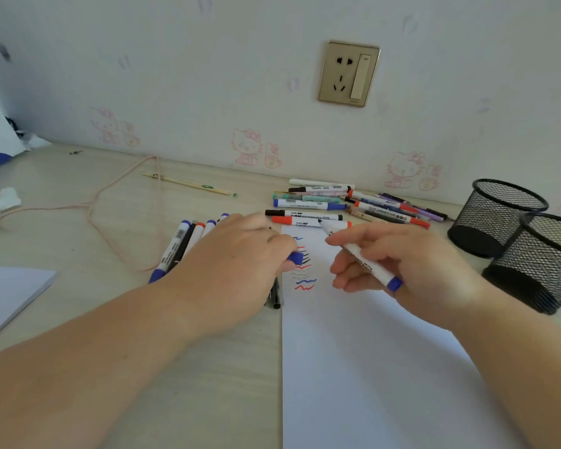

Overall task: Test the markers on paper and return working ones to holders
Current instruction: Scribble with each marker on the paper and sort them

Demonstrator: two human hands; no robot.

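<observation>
Above paper [353,351], marker [360,254] tip seemingly up-left

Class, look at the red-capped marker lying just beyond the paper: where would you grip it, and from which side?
Pinch the red marker at mid-barrel, from above. It lies flat, crosswise, with a black marker close behind it and the paper edge in front, so only the top is free.

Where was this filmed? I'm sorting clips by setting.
Probably a home desk, perhaps in a child's room: cartoon-cat wallpaper behind a light wood desk, a wall socket, and mesh pen holders beside loose markers.
</observation>
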